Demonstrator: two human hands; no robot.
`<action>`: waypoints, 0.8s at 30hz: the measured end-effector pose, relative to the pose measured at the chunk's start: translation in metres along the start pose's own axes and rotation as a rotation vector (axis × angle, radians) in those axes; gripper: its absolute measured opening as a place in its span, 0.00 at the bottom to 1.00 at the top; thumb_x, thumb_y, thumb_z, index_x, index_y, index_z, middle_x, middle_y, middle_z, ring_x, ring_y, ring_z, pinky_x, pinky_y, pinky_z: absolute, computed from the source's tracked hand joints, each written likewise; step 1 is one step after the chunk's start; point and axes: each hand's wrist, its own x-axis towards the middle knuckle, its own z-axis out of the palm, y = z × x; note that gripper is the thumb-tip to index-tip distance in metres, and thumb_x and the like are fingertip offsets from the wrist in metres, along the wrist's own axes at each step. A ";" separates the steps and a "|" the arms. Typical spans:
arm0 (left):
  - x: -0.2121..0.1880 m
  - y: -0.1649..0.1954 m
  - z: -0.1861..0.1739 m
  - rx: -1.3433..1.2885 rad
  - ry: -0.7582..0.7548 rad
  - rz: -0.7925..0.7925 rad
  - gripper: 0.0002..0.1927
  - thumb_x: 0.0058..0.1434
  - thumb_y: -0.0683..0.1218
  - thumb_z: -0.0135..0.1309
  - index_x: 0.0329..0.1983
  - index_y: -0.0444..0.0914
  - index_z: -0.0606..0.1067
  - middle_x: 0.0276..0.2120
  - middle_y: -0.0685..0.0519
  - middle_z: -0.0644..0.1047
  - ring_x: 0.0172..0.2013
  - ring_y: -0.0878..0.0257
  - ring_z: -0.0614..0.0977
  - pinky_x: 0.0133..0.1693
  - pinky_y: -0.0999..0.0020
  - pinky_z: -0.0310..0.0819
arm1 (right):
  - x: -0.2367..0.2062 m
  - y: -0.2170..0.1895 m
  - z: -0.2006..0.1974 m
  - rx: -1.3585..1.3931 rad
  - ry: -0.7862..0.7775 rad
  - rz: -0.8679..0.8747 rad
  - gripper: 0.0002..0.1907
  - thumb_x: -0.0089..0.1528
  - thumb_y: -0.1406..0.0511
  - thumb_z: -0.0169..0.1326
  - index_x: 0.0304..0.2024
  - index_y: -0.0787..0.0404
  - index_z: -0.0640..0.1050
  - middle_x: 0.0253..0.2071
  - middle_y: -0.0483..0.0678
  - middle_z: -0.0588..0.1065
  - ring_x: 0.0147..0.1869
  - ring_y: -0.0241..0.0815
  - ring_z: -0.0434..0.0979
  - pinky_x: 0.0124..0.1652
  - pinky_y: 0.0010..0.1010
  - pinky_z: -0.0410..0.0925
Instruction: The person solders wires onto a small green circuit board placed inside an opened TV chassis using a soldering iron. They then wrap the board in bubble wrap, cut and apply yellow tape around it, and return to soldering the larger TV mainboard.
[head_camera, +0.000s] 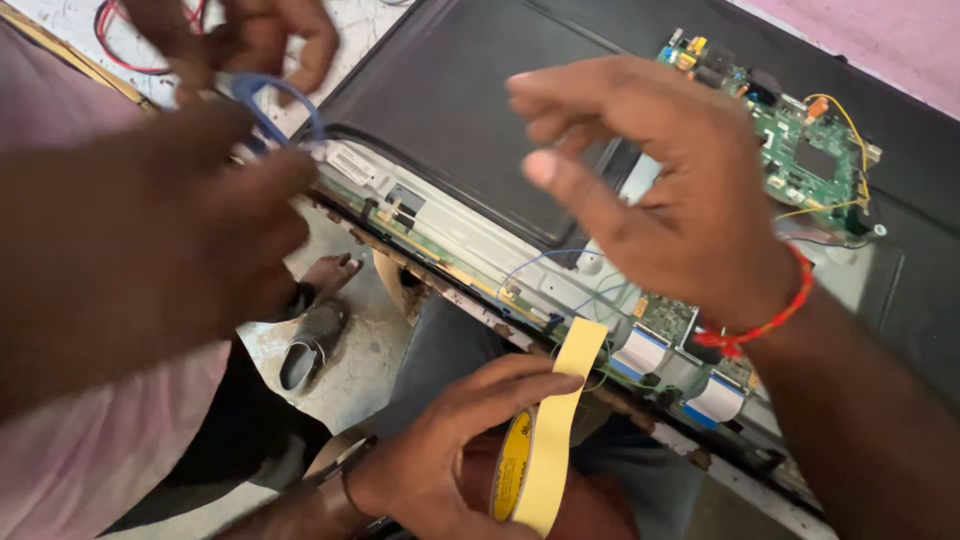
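Note:
My right hand (660, 190), with a red thread at the wrist, hovers over the opened back of a flat screen (470, 130). Its thumb and fingers are apart and hold nothing. My left hand (225, 215) is blurred and close to the camera, at the blue handles of a pair of scissors (280, 110). Another person's hand (255, 40) at the top also touches those handles. I cannot tell who grips them. Below, a third hand (450, 450) holds a roll of yellow tape (530, 460) with a strip pulled upward.
A green circuit board (800, 130) with yellow wires sits on the panel at the upper right. A smaller board with white ribbon cables (640, 350) lies along the near edge. A sandalled foot (315, 330) and jeans-clad legs are beneath the panel. Red wires (110, 40) lie at the top left.

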 end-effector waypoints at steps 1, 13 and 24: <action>-0.001 -0.001 -0.001 0.003 0.001 -0.003 0.47 0.56 0.53 0.70 0.76 0.35 0.64 0.69 0.42 0.68 0.68 0.52 0.73 0.72 0.61 0.66 | 0.003 -0.003 0.005 -0.001 0.001 -0.025 0.15 0.69 0.73 0.58 0.59 0.69 0.74 0.52 0.54 0.78 0.52 0.37 0.81 0.51 0.26 0.75; 0.008 -0.007 -0.004 0.070 0.011 0.032 0.50 0.54 0.55 0.73 0.75 0.33 0.63 0.69 0.41 0.69 0.70 0.50 0.74 0.71 0.59 0.68 | -0.009 -0.044 0.028 -0.422 0.221 0.056 0.15 0.64 0.70 0.66 0.51 0.64 0.78 0.39 0.52 0.75 0.43 0.43 0.75 0.40 0.33 0.67; 0.024 -0.016 0.003 -0.009 -0.073 -0.065 0.53 0.48 0.53 0.76 0.75 0.32 0.64 0.71 0.40 0.68 0.72 0.48 0.72 0.71 0.56 0.63 | -0.040 -0.001 -0.010 0.527 -0.127 0.536 0.28 0.64 0.73 0.60 0.66 0.62 0.68 0.42 0.43 0.75 0.44 0.31 0.77 0.42 0.23 0.73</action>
